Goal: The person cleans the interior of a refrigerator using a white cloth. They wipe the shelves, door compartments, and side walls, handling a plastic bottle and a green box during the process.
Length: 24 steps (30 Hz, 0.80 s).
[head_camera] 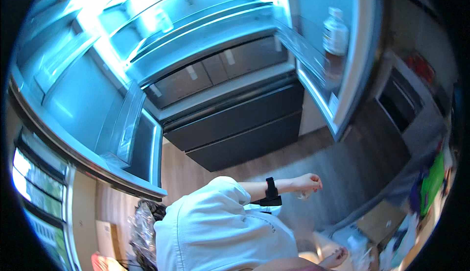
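Note:
My left hand (307, 183), on an arm with a black watch, reaches across in front of my white shirt, over the floor. Its fingers are curled around a small clear object (303, 196), which hangs below the palm and is too blurred to identify. Near the bottom edge is what appears to be my right hand (335, 257), partly cut off, its grip unclear. Before me stands a refrigerator with both upper doors swung wide. Its lit shelf (205, 17) is above closed inner drawers (216, 69) and two dark lower drawer fronts (242, 131).
A bottle (335, 38) stands in the right door's clear bin (304, 50). The left door (88, 138) juts out, with clear plastic wrapping (143, 227) on the floor below. Cardboard (382, 219) and bags (400, 241) lie at lower right. A window (40, 183) is at left.

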Motion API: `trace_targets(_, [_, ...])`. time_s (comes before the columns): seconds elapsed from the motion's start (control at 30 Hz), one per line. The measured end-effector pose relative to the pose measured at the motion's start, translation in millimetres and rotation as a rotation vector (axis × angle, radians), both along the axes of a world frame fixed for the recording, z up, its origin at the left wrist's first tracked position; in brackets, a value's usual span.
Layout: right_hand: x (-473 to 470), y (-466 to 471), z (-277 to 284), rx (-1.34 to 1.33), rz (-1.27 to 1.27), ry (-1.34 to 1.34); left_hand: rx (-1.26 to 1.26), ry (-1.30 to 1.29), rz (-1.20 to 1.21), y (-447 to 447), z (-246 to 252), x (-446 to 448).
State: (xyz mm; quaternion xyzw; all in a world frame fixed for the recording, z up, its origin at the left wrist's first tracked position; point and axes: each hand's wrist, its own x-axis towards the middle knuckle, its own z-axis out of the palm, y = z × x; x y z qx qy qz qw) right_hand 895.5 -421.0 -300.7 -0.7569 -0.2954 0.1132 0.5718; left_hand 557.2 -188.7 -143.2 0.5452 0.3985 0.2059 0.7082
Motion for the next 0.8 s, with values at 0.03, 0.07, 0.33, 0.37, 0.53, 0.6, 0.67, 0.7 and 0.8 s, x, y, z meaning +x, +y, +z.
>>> trace_targets(0.03, [-31.3,30.1,13.2,0.029,0.115,0.079,-0.002,-0.014,0.039,14.6,7.4,-14.0])
trace_targets(0.07, [-59.8,67.0,27.6,0.066,0.249,0.156,-0.008,-0.029,0.079,36.3,6.8,-30.0])
trace_targets(0.33, [-354.0,294.7,314.0,0.315,1.232,0.086,0.191,-0.14,0.519,78.2,81.4,-218.8])
trace_targets(0.37, [-383.4,307.4,346.7,0.376,1.33,0.034,0.223,-0.17,0.582,78.6,95.1,-241.5])
trace_targets(0.53, [-482.4,364.5,485.8,0.799,1.781,-0.252,0.503,-0.177,0.836,81.2,186.8,-334.4])
trace_targets(0.6, [-511.3,394.5,535.7,0.907,1.86,-0.368,0.604,-0.101,0.943,79.5,233.2,-362.6])
trace_targets(0.67, [-541.0,424.6,579.0,0.998,1.84,-0.438,0.743,-0.005,1.015,77.7,278.8,-385.8])
trace_targets(0.7, [-557.4,440.8,600.3,1.069,1.796,-0.488,0.857,0.02,1.021,78.0,300.9,-398.1])
trace_targets(0.8, [-606.8,491.1,675.4,0.893,1.866,-0.655,0.834,0.074,1.078,89.1,357.2,-433.0])
